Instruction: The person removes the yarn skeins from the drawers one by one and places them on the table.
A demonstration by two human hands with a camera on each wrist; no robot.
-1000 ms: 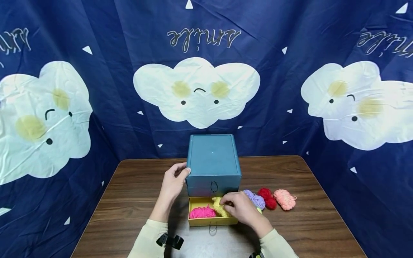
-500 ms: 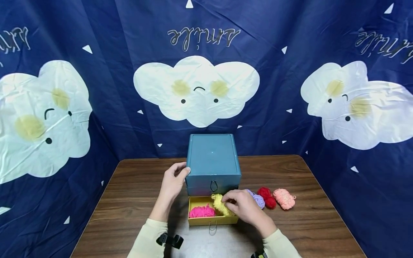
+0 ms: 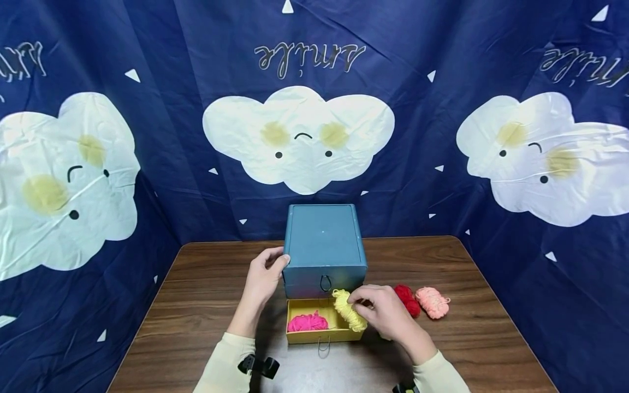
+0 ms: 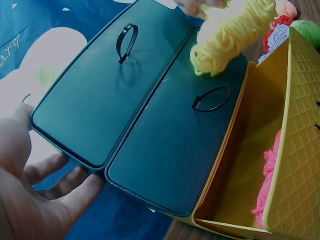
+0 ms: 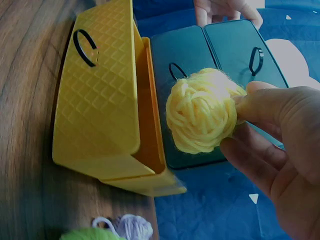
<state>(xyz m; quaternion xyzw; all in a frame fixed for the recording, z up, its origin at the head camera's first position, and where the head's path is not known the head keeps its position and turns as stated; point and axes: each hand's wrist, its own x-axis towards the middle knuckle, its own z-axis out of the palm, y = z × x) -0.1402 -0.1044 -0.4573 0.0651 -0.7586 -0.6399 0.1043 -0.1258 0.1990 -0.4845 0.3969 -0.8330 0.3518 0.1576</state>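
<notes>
Above the right side of the pulled-out yellow drawer, my right hand pinches a yellow skein of yarn between thumb and fingers. The skein hangs tilted in front of the teal drawer box. My left hand rests against the box's left side; its fingers touch the side wall and its thumb lies at the top corner. A pink skein of yarn lies in the left part of the drawer.
Right of the box lie a red skein and a peach skein on the wooden table. A purple skein and a green skein show beside the drawer. A blue cloud-print curtain surrounds the table.
My right hand has lifted the yellow skein up out of the drawer and moved it slightly to the right. The left hand has stayed at the box.
</notes>
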